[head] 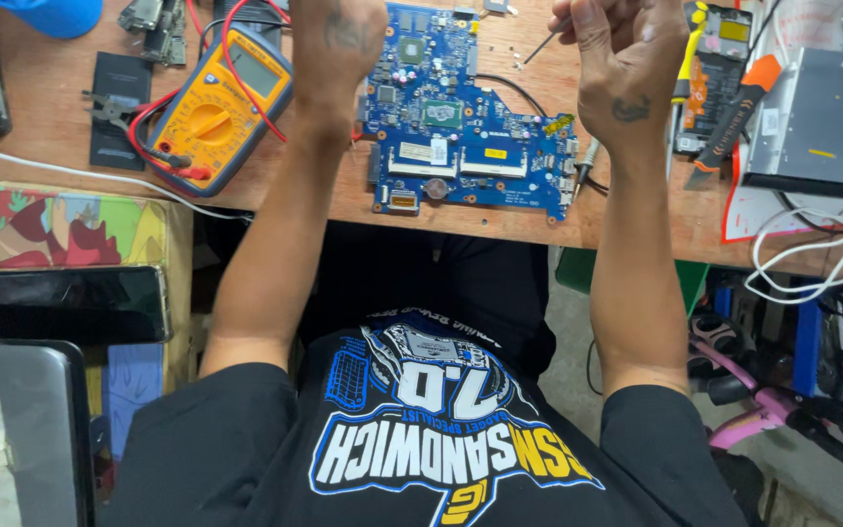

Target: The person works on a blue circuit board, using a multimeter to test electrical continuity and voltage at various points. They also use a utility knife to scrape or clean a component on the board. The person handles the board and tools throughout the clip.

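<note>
A blue circuit board [470,117] lies on the wooden bench [500,220] between my forearms. My left hand [339,39] is at the top of the view beside the board's left edge, fingers curled; whether it holds anything is hidden. Above the board's right side, my right hand [626,59] is closed around a thin dark tool [541,46] whose tip points left over the board. A yellow multimeter [217,102] with red and black leads sits just left of my left wrist.
A grey metal drive box [817,122] and an orange-handled tool [734,122] lie at the right. White cables [812,263] hang off the bench edge. A dark phone [65,303] and a laptop lid [12,429] sit at lower left. Pink frame parts [782,410] are on the floor.
</note>
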